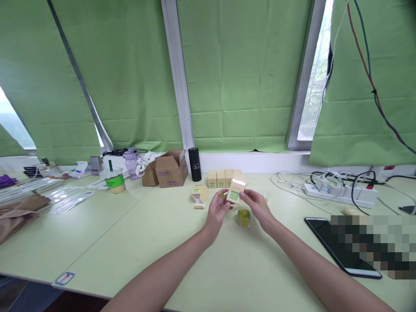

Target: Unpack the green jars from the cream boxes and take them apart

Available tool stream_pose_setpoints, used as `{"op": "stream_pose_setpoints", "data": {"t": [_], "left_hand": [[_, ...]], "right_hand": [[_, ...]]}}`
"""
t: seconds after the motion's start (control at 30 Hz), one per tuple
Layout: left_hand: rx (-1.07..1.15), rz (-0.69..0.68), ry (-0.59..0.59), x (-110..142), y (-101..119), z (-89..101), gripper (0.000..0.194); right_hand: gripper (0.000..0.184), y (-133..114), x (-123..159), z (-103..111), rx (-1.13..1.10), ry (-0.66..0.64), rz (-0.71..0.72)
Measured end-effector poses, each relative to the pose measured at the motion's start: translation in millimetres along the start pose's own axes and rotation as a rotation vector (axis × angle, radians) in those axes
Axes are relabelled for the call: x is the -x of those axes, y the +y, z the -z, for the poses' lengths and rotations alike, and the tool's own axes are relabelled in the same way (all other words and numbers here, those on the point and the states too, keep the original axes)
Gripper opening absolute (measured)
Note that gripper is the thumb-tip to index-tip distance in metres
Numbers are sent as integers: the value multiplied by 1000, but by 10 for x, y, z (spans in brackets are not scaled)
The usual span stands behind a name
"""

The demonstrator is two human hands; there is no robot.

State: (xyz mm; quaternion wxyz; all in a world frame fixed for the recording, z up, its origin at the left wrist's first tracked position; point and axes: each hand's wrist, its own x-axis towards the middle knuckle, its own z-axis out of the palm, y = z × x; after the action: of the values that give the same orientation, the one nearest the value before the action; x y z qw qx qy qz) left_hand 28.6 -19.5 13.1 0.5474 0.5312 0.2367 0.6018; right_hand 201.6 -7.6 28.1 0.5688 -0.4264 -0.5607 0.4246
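Green jar (pixel 243 218) sits just nearside of the fingers, between the hands. Left hand (pixel 217 211) and right hand (pixel 259 206) pinch a small box (pixel 235 193) by its sides, long axis pointing away, leaning right. Left of the fingers lies an opened box (pixel 204 194); beyond them, upright boxes (pixel 221 178).

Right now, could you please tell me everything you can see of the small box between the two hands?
The small box is pale tan, looks like card, and has a light green panel low on its face; the print above is too small to read, and its upper part catches glare. It tilts, top leaning right. The left hand holds its left side, the right hand its right edge, in front of a row of similar boxes.
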Motion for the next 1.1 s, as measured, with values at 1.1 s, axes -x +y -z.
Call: {"op": "stream_pose_setpoints", "data": {"t": [1.1], "left_hand": [[-120, -40, 40, 28, -7, -18, 42]], "right_hand": [[63, 229, 85, 31, -13, -90, 49]]}}
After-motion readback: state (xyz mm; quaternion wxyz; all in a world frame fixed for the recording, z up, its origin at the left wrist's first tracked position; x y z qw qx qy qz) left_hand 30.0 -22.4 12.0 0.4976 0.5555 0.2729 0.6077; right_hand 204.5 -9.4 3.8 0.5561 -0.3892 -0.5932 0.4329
